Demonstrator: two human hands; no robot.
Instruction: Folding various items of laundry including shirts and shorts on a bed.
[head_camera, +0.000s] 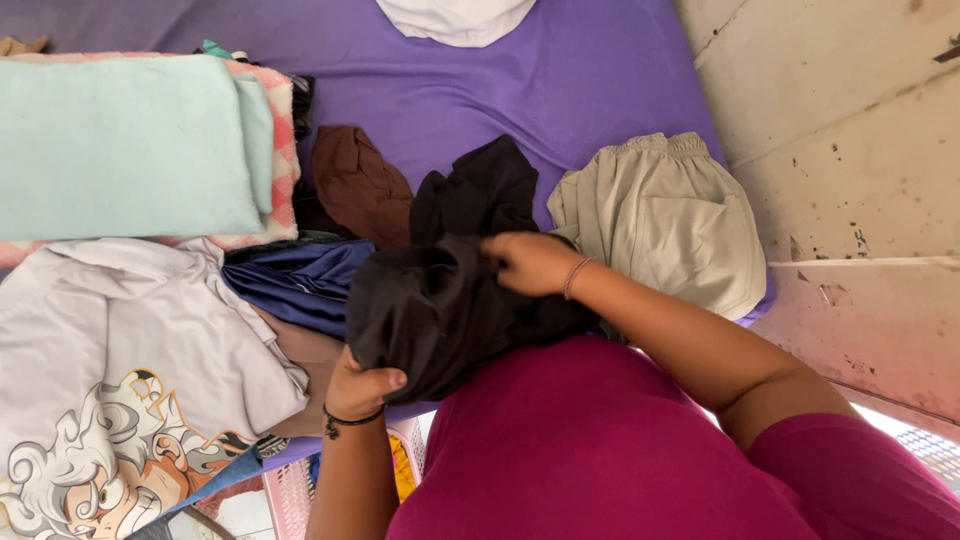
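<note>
2 hands are closed on a black garment (440, 300), bunched near the front edge of the purple bed (560, 80). The left hand (360, 388) is clamped on its lower hem; the right hand (530, 262) is pinched on an upper fold. Sorting out or folding seems in hand; spreading the cloth flat is judged the next need. The garment's shape is hidden in its folds, and the white cloth (455, 18) is cut off at the far edge.
</note>
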